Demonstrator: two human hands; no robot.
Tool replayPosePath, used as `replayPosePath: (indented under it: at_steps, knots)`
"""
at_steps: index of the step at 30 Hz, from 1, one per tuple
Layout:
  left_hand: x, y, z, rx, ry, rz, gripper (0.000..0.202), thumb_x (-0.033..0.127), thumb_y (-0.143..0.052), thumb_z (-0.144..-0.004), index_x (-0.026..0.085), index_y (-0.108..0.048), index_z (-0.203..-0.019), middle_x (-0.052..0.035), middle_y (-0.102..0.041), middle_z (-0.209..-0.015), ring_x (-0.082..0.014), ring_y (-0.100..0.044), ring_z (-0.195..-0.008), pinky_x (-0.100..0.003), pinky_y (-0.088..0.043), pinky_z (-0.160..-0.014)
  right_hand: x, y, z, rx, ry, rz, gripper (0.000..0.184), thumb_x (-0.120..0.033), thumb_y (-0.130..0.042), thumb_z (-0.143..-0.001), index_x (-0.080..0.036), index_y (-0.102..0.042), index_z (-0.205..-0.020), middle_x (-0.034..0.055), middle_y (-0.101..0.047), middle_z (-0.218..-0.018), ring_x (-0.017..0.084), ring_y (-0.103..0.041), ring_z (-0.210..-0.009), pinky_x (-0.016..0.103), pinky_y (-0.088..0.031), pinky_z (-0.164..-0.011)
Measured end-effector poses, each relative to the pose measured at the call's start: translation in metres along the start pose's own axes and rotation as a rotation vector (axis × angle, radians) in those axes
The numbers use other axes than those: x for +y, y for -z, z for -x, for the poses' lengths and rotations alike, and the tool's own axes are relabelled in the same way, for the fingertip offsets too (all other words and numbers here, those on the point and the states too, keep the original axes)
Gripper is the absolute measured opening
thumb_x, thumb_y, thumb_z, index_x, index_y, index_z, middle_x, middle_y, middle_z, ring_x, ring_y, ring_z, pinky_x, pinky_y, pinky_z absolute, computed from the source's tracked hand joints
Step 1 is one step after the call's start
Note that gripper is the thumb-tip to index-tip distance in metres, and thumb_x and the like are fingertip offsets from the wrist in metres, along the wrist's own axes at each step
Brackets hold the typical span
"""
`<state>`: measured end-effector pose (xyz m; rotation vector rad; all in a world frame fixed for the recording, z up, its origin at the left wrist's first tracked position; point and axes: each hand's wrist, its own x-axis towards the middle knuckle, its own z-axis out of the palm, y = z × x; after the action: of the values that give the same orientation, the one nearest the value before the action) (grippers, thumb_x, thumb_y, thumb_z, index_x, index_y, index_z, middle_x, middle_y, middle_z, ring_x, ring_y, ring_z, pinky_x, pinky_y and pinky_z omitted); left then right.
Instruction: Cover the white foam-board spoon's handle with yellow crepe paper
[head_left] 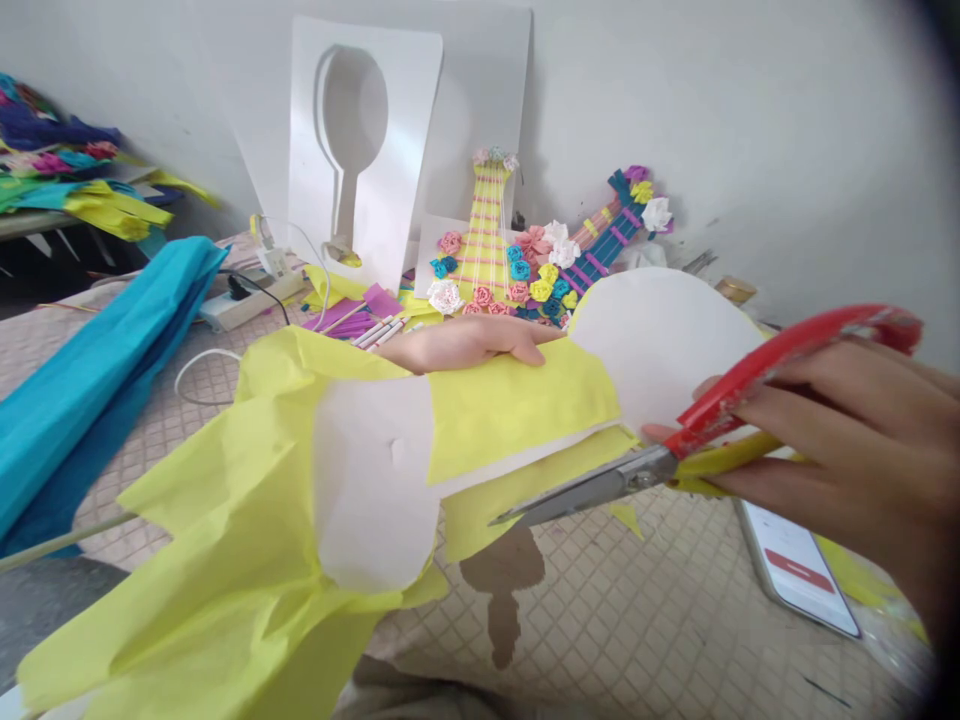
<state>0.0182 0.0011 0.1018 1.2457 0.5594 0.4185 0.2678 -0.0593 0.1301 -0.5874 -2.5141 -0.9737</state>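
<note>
My left hand [469, 342] grips the far edge of a white guitar-shaped card cutout [375, 480], partly wrapped in yellow crepe paper. A strip of yellow paper [521, 405] lies over its narrow middle, and the rounded end [664, 330] is bare white. More crumpled yellow paper [225, 540] spreads out at the left end. In my right hand [862, 430] is a pair of scissors [637, 470] with red and yellow handles. Its blades, nearly together, point left across a loose yellow flap [487, 510] along the near edge of the card.
A blue paper roll [112, 370] and a power strip [232, 300] lie left. Decorated paper guitars [491, 235] and a white board with a cut-out hole [412, 120] lean at the wall. A phone [799, 570] lies right on the quilted tablecloth [600, 610].
</note>
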Motion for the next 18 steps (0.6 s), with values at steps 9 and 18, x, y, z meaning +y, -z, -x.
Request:
replayPosePath:
  at_steps: [9, 18]
  knots:
    - [0.0042, -0.0046, -0.0019, -0.032, -0.019, -0.092, 0.049, 0.012, -0.039, -0.076, 0.013, -0.043, -0.125, -0.0014, -0.061, -0.114, -0.0184, -0.043, -0.118, -0.027, -0.032, -0.097, -0.0048, -0.0008, -0.0027, -0.003, -0.042, 0.046, 0.016, -0.033, -0.055, -0.079, -0.020, -0.053, -0.069, 0.0078, -0.053, -0.065, 0.021, -0.048, -0.058, 0.034, -0.039, -0.048]
    - [-0.0008, -0.0025, -0.0048, -0.102, -0.042, -0.069, 0.045, 0.015, -0.041, -0.076, 0.019, -0.048, -0.121, 0.0022, -0.065, -0.107, -0.0191, -0.048, -0.113, -0.031, -0.036, -0.096, -0.0044, -0.0006, -0.0028, 0.029, -0.011, 0.091, 0.018, -0.037, -0.061, -0.074, -0.021, -0.055, -0.069, 0.0062, -0.053, -0.067, 0.020, -0.048, -0.059, 0.031, -0.036, -0.047]
